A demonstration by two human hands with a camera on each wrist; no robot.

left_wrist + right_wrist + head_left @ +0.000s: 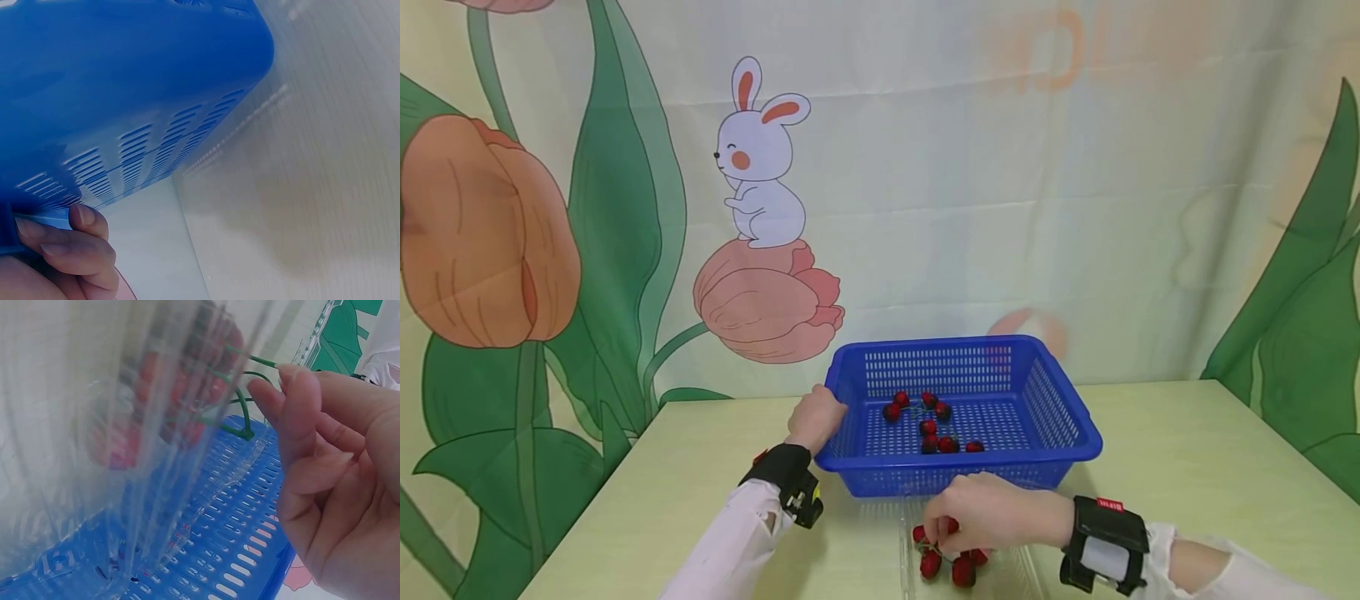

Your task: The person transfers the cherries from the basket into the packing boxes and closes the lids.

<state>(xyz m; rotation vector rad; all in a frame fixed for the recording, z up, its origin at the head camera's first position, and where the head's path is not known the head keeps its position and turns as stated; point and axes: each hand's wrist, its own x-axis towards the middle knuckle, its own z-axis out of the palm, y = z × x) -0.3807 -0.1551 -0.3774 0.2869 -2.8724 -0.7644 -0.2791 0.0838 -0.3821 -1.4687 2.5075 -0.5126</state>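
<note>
A blue basket with slotted walls has its left rim gripped by my left hand; curled fingers show at that rim in the left wrist view. Inside the basket lie several dark red cherries, some joined by green stems. In front of it, my right hand is over a clear plastic box. Its thumb and fingers pinch a green stem of a bunch of red cherries. In the right wrist view, the box wall partly blurs that bunch.
The pale wood-grain table carries the basket and the box, the box close against the basket's front. Behind the table hangs a cloth backdrop printed with tulips and a rabbit. A black camera strap is on each wrist.
</note>
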